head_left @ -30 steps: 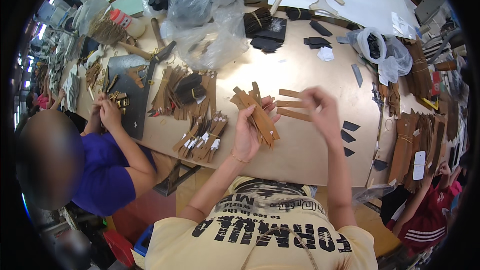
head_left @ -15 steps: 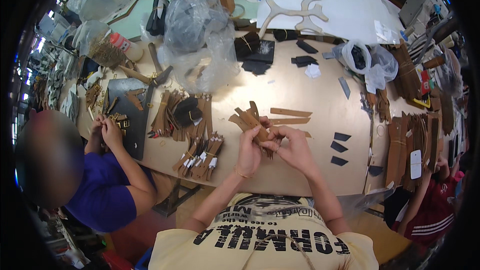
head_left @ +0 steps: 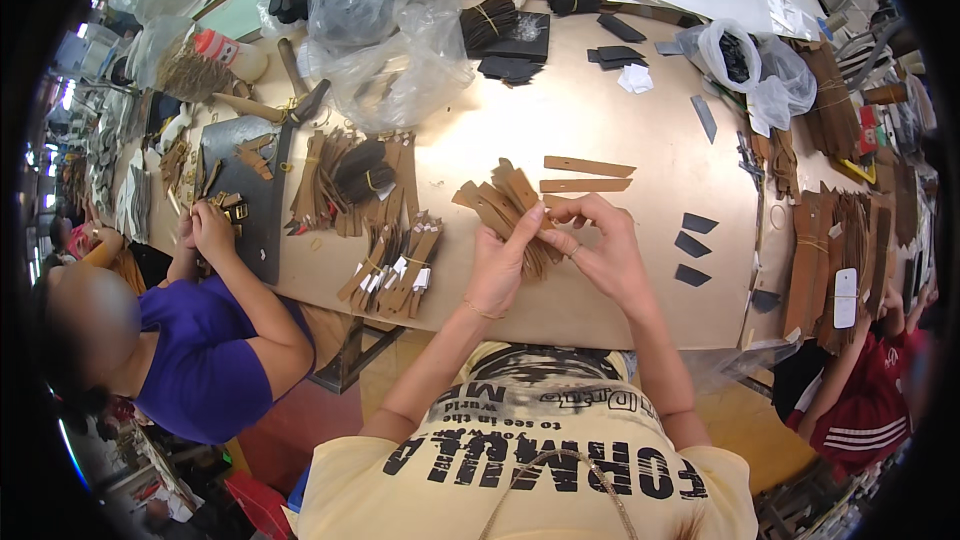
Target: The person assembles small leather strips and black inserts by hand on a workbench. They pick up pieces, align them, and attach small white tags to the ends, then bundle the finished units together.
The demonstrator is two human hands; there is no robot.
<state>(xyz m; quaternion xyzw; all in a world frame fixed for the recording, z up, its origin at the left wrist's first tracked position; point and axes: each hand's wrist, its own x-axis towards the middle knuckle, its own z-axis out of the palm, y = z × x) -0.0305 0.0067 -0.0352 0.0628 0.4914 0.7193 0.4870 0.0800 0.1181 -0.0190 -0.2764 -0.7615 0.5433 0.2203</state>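
A fanned bundle of brown leather strips (head_left: 487, 202) is gripped in my left hand (head_left: 500, 270), the thumb lying across it. My right hand (head_left: 607, 248) meets the bundle from the right, its thumb and forefinger closed at the strips' edge; the exact pinch point is partly hidden. Just beyond the right hand, two loose leather strips (head_left: 588, 166) lie side by side on the table (head_left: 620, 315). Several dark, slant-ended pieces (head_left: 692, 244) are set in a column to the right of that hand.
Left of my hands lie banded bundles of leather strips (head_left: 395, 265) with white tags. A co-worker in a purple top (head_left: 215, 360) works over a black board (head_left: 262, 190). Plastic bags (head_left: 375, 30) and black pieces (head_left: 620, 28) sit farther back. Stacked brown leather (head_left: 815, 250) lines the right.
The whole view has shifted, so the table sits higher in it. My right fingers have moved closer to the strips' upper part, and the bundle appears more spread.
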